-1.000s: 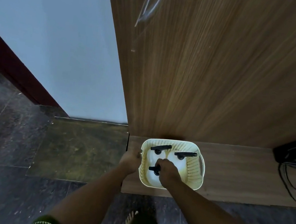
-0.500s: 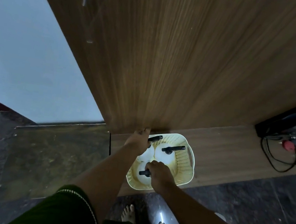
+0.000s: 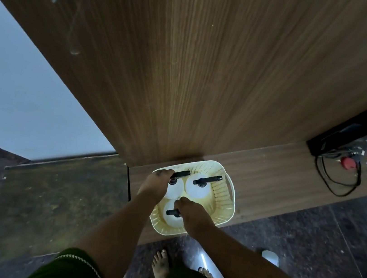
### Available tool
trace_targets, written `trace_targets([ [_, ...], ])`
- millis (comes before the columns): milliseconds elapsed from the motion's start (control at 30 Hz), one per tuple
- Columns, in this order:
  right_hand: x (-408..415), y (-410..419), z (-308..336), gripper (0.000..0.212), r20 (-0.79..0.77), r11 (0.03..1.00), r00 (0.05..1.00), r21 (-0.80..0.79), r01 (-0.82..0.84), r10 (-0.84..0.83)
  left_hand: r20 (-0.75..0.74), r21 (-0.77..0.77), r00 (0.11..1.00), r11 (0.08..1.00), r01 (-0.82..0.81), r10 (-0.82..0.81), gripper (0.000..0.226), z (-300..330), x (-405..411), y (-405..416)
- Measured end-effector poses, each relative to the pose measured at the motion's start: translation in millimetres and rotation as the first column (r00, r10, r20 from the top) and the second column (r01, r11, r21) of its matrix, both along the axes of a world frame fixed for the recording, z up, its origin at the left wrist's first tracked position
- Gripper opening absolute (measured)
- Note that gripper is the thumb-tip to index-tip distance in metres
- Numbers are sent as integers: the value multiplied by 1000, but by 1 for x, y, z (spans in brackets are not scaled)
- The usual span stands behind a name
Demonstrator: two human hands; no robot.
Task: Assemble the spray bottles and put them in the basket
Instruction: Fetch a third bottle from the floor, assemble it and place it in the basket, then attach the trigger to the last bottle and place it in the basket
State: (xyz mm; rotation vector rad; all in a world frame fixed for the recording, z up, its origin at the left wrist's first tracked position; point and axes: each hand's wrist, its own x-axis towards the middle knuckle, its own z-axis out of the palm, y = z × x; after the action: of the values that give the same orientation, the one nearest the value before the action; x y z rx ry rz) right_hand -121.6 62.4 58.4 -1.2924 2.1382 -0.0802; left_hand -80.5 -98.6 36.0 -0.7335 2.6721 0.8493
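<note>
A cream perforated basket (image 3: pixel 223 199) sits on a low wooden ledge against a wooden panel. Three white spray bottles with black trigger heads stand inside it. My left hand (image 3: pixel 155 183) rests on the basket's far left rim, its fingers closed on the black head of the back-left bottle (image 3: pixel 180 174). The back-right bottle (image 3: pixel 196 189) stands free of both hands. My right hand (image 3: pixel 192 215) is closed on the trigger head of the front bottle (image 3: pixel 172 218), which stands in the near part of the basket.
The wooden ledge (image 3: pixel 276 167) runs right to a black power strip with coiled cables (image 3: pixel 337 171) and a red plug (image 3: pixel 348 162). A tall wooden panel (image 3: pixel 200 70) rises just behind the basket. Dark stone floor (image 3: pixel 49 202) lies left and below; my bare feet (image 3: pixel 161 266) stand near the ledge.
The view has tilted and shifted. My left hand moved from the basket's left side up to the back-left bottle's head. My right hand stays on the front bottle.
</note>
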Motion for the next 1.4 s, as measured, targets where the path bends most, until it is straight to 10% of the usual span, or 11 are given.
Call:
trace_targets([
  [567, -11, 16, -9, 45, -107, 1000, 994, -3, -12, 11, 57, -82, 995, 993, 89, -84, 38, 7, -10, -1],
  [933, -25, 45, 8, 44, -123, 913, 912, -181, 367, -391, 22, -231, 993, 966, 115, -113, 59, 20, -8, 7],
  [1400, -39, 202, 16, 35, 114, 332, 364, -229, 915, -924, -297, -217, 884, 927, 305, -360, 39, 64, -45, 158],
])
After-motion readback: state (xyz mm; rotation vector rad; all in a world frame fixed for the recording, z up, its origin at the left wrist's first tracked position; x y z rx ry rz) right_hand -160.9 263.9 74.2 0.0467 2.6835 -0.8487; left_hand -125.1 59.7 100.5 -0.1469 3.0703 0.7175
